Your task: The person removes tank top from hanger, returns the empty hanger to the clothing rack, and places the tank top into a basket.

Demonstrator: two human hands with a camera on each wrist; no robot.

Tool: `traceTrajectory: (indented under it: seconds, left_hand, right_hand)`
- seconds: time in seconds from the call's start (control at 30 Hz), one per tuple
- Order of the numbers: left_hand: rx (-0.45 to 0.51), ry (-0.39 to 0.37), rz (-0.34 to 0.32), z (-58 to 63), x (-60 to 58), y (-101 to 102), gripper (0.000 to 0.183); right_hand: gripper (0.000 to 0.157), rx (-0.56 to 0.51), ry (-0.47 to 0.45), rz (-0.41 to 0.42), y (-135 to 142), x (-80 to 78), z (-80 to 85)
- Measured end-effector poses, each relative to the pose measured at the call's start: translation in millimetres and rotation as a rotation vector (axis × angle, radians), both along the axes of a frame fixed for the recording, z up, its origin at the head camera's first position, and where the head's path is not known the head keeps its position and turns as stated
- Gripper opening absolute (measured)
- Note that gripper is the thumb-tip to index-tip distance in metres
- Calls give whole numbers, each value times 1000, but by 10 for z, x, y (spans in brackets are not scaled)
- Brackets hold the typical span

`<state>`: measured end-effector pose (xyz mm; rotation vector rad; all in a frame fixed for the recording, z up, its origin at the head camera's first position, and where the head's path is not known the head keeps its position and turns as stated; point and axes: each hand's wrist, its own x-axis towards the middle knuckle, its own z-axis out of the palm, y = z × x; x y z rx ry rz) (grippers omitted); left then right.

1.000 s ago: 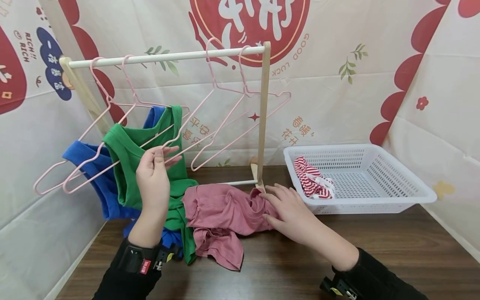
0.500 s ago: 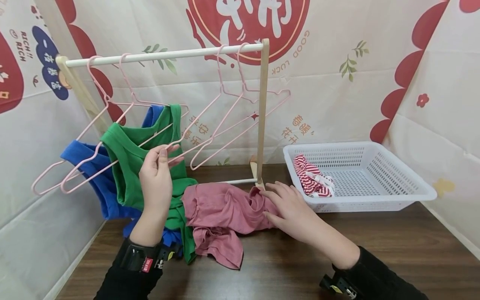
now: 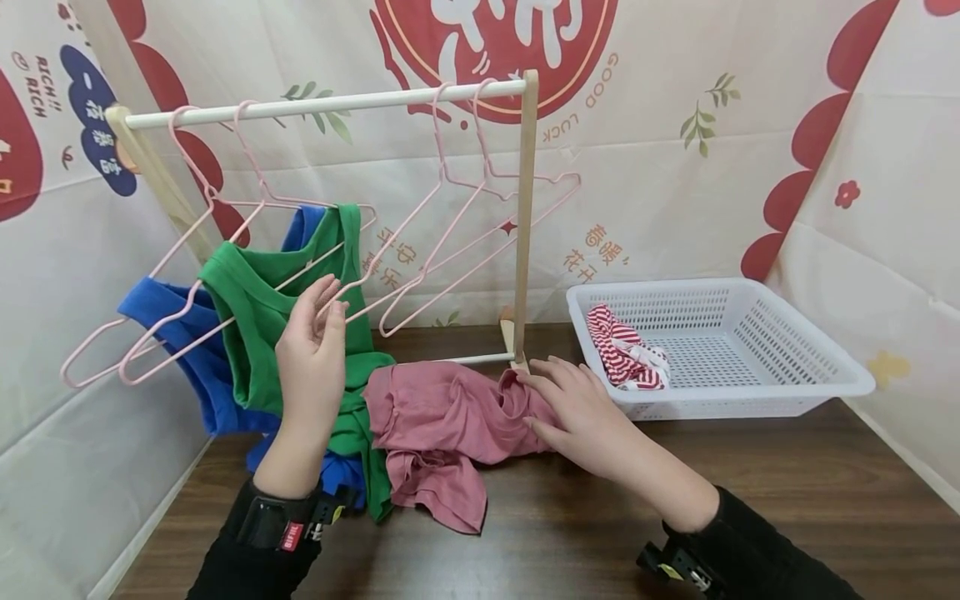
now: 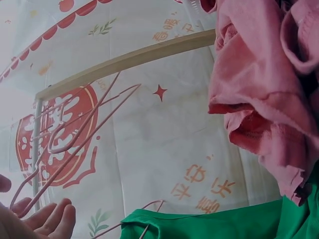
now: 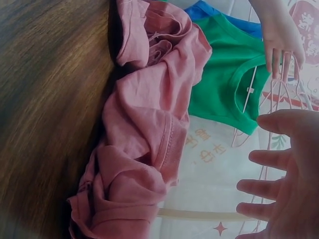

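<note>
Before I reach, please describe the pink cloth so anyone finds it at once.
Find the rack on the table. In front of it, by the right hand, lies the pink cloth. Unlike the green cloth and blue cloth, it lies crumpled, not hung.

In the head view, the left hand [image 3: 309, 354] hides part of a hanger [image 3: 409, 220]. A blue shirt [image 3: 217, 408] is mostly hidden.
</note>
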<state>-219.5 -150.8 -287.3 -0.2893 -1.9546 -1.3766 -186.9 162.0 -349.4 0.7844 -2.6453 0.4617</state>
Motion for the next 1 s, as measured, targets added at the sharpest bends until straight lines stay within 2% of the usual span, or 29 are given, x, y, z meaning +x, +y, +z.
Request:
traceTrajectory:
  seconds: [0.23, 0.43, 0.63, 0.83, 1.0]
  left_hand:
    - [-23, 52, 79, 26, 61, -19, 35]
    - [-47, 183, 145, 70, 146, -29, 31]
    - [-107, 306, 212, 55, 249, -47, 17]
    - [-219, 373, 187, -12, 332, -35, 14]
    - [-376, 374, 154, -79, 379, 6, 18]
  right_hand:
    - [54, -6, -9, 6, -18, 0, 18]
    - [53, -7, -20, 13, -72, 0, 33]
    - [51, 5, -9, 47, -187, 4, -4]
    - [52, 67, -67, 67, -318, -2, -71]
    - [54, 112, -107, 101, -446, -54, -98]
